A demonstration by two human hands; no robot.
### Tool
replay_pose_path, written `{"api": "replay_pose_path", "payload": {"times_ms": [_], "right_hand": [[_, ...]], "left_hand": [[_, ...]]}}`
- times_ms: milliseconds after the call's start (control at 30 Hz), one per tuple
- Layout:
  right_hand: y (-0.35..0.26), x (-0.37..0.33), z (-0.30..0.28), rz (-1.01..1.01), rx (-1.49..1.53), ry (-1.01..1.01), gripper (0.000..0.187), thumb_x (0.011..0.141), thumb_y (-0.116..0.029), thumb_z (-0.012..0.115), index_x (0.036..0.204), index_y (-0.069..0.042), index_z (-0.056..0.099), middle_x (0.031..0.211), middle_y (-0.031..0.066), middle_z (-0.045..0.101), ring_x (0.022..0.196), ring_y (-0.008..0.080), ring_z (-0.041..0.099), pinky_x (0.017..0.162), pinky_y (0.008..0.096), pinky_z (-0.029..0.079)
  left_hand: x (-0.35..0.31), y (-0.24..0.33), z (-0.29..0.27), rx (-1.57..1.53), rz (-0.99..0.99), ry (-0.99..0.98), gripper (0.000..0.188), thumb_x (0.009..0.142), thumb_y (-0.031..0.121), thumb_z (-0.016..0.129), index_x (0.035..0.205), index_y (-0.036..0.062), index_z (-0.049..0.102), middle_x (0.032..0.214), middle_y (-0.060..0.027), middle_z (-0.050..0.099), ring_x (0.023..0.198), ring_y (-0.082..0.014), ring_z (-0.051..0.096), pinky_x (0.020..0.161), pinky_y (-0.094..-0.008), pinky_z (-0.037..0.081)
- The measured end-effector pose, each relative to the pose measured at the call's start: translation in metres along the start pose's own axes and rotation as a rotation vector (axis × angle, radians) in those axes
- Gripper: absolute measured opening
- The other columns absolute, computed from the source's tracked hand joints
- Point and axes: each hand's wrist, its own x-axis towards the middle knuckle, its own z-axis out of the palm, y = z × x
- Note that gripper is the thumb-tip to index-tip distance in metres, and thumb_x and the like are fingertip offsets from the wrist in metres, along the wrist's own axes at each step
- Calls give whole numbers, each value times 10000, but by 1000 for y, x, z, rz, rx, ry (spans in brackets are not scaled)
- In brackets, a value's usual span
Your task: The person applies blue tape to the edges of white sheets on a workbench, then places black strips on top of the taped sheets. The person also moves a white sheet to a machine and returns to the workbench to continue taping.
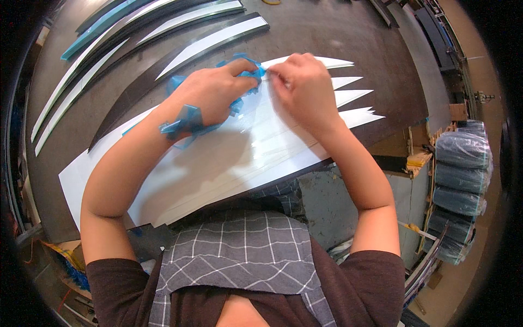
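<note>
Left hand, one: back uppermost, over the sheets, thumb and forefinger pointing toward the right hand, with blue film crowded about their tips. From where I stand I cannot tell whether they pinch the film or merely have it clinging to them.

Right hand, one: fingers bent inward, thumb and forefinger drawn close together beside the left fingertips. A small blue scrap shows between the two hands; whether the right one grips it, I cannot tell.

Blue film strips, several: translucent, crumpled; some lie against the left wrist, others around the left fingers, all above the white sheets.

White sheets: broad, overlapping, on the table in front of the person, beneath both hands; left part in shadow, right ends tapering to several separate points.

Dark table, one: brown-black top, carrying all the above.

Curved black strips, several: beyond the sheets, to the left, some bearing white pieces.

Teal strip: at the far left of the table.

Checked apron, one: grey with white lines, worn over a dark short-sleeved top.

Wrapped rolls: dark, in clear plastic, stacked at right, off the table.
</note>
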Motion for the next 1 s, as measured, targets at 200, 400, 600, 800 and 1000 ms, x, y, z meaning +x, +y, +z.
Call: {"api": "replay_pose_path", "payload": {"times_ms": [200,400,600,800,1000], "right_hand": [[3,-2,-1,3,-45,-13,59,801,-121,680,805,-83,725,767,80,623,813,281,607,745,407,481],[43,13,-10,173,46,2,159,860,-133,678,981,-48,736,881,123,675,876,299,646,808,407,521],[43,24,-20,11,-55,-164,134,825,-108,640,920,-35,701,937,140,680,963,327,629,875,425,502],[39,29,-18,145,82,-279,99,801,-94,635,833,-6,667,912,139,665,960,315,625,864,415,503],[52,33,-21,125,171,-419,93,804,-64,688,863,3,660,888,86,640,879,223,621,791,323,507]], "left_hand": [[0,-1,2,-12,19,20,484,700,-104,636,1149,76,646,1383,-92,559,1019,-340,676,824,-403,573],[-2,-10,9,-33,84,74,483,731,-113,614,1185,52,631,1365,-133,569,1095,-344,648,876,-409,573],[-1,-19,12,-204,128,240,335,756,-78,657,1073,21,618,1130,-128,613,993,-330,635,835,-399,539],[-17,-19,-11,-178,123,361,254,808,73,750,839,90,499,796,-60,481,709,-235,511,638,-345,454],[-131,-8,-93,-88,31,460,298,833,204,776,1020,108,566,923,-40,550,779,-160,541,728,-315,482]]}}
